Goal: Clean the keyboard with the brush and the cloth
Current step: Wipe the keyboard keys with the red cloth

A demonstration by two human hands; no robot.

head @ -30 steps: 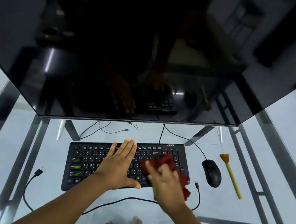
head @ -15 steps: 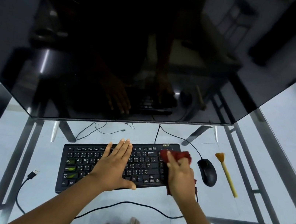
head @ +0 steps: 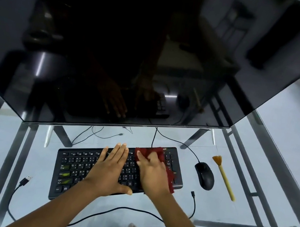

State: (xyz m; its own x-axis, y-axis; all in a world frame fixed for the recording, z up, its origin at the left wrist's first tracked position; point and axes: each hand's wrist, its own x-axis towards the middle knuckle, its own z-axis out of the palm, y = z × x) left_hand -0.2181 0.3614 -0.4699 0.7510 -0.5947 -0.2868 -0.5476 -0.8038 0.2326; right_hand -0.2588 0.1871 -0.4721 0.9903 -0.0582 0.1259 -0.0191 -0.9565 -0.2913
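The left hand rests flat, fingers straight, on the keyboard — Q, W, Z legible. The right hand, fingers spread uncurled, presses the red cloth onto its keys.

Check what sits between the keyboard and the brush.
The black mouse lies there, apart from both the keyboard and the brush, as the head view shows.

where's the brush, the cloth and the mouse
brush (head: 225, 182), head view, middle of its yellow handle
cloth (head: 159, 151), head view, on its red far fold
mouse (head: 204, 175), head view, middle of its black back
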